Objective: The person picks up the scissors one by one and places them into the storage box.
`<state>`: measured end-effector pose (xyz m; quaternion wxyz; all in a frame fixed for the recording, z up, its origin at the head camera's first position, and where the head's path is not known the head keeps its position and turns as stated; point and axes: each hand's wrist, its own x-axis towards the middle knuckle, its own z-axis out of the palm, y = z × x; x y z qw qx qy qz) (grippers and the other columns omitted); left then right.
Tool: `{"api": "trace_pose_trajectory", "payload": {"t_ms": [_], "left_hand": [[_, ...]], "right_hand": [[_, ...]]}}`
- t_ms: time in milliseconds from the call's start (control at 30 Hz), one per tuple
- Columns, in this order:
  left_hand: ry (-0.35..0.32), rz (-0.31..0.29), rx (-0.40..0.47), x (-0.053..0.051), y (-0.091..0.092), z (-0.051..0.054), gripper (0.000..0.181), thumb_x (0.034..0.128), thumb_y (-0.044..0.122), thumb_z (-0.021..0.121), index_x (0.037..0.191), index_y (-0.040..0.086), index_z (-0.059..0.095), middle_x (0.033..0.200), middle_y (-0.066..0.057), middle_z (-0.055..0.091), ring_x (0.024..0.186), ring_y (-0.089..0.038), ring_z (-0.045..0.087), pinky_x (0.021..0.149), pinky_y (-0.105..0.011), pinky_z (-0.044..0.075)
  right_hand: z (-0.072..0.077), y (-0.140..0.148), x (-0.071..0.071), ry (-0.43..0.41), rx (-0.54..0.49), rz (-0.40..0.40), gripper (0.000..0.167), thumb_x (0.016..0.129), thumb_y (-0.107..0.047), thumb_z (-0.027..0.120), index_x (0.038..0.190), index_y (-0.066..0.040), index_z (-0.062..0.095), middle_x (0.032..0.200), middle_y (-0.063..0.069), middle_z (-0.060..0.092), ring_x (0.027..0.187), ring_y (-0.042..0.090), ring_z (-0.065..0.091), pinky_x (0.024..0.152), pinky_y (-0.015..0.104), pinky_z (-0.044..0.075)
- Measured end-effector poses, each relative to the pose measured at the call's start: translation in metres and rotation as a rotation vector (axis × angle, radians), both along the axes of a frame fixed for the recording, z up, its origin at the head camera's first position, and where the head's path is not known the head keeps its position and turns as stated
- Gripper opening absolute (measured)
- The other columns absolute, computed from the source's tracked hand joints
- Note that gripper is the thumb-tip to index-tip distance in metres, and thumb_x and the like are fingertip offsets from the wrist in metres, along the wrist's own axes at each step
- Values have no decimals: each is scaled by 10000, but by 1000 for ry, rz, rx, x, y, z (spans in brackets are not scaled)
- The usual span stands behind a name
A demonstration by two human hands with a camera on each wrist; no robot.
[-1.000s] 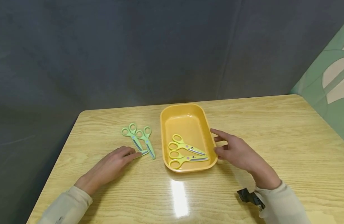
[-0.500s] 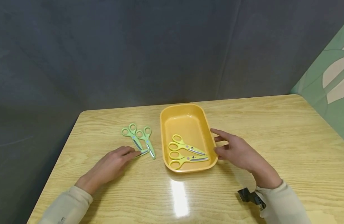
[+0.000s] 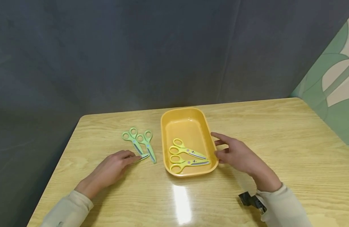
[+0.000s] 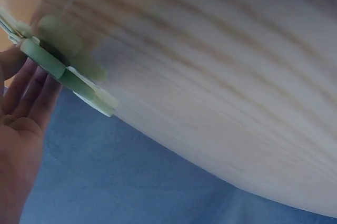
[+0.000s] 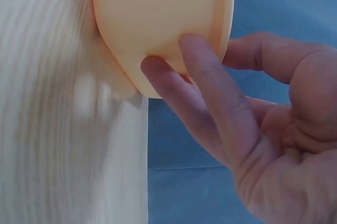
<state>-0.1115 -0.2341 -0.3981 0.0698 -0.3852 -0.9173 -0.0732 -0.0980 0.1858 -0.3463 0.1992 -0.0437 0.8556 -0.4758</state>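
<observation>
In the head view, my left hand (image 3: 116,165) pinches a pair of green scissors whose blade tip (image 3: 144,156) points right; its handles are hidden there. The left wrist view shows these green handles (image 4: 63,71) edge-on beside the thumb and fingers. Two more pairs of green scissors (image 3: 133,141) (image 3: 147,145) lie side by side just beyond. My right hand (image 3: 242,157) holds the right side of a yellow tray (image 3: 164,138), with fingertips (image 5: 197,50) against the outer wall and the thumb at the rim. Two pairs of yellow scissors (image 3: 188,150) (image 3: 188,163) lie inside the tray.
A wood-grain table (image 3: 276,132) carries everything. Dark cloth (image 3: 163,63) hangs behind its far edge, and a green patterned surface (image 3: 336,104) stands at the right. Something small and black (image 3: 249,199) sits at the right sleeve.
The head view has tilted slightly, so the whole scene sits a little lower and farther left. Both hands, the tray and the scissors otherwise keep nearly the same places.
</observation>
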Motion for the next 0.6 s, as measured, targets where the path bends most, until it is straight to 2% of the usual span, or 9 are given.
{"api": "trace_pose_trajectory", "payload": {"t_ms": [267,600], "left_hand": [[26,-1,-5,2,1,1,516,783,-101,749,1230,155,718,1052,-6,684,954,-140,666,770,-324,586],[29,2,4,1,3,1,521,784,-93,756,1238,159,712,1055,3,677,951,-122,655,765,-317,582]], "right_hand": [[1,-2,1,18,40,6,646,969,-112,566,1563,-142,313,1436,231,485,1099,259,666,798,336,614],[3,-1,1,20,38,-5,633,975,-111,563,1559,-149,322,1428,215,494,1127,271,658,806,336,614]]}}
